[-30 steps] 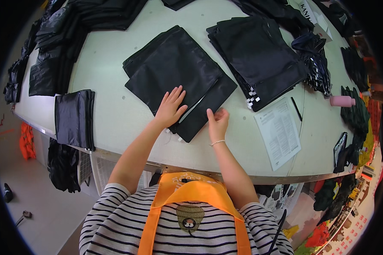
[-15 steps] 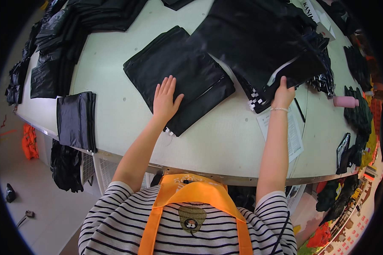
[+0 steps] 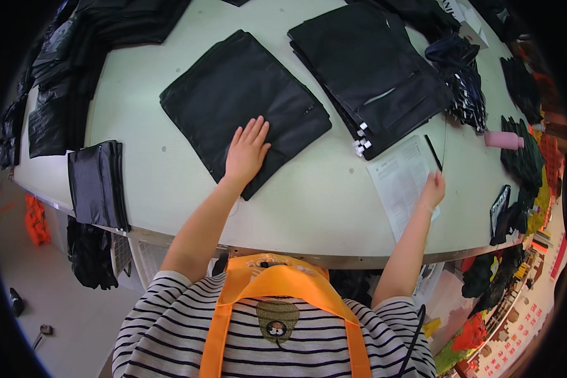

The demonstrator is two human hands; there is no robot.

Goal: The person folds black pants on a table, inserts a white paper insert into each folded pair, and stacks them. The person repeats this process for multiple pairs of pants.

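Note:
My left hand [image 3: 247,151] lies flat, fingers stretched, on a folded black garment [image 3: 233,85] in the middle of the table. To its right sits a stack of folded black garments [image 3: 365,63], with a zip-like slit on top and small white tags at the near corner. My right hand [image 3: 432,188] is low over the right edge of a printed paper sheet [image 3: 398,179], its fingers curled closed. Its fingertips are close to the lower end of a dark pen-like stick [image 3: 433,153]. Whether anything is inside those fingers is hidden.
Piles of folded black garments [image 3: 69,88] fill the far left. A smaller stack [image 3: 97,183] overhangs the table's front edge. On the right are a bundle of dark strings with white ends [image 3: 466,88], a pink bottle [image 3: 503,140] and more dark garments [image 3: 520,154].
The black garment from my right hand now lies on the right-hand stack, let go. My right hand has drawn back toward me, beside the paper. My left hand stays on the middle garment.

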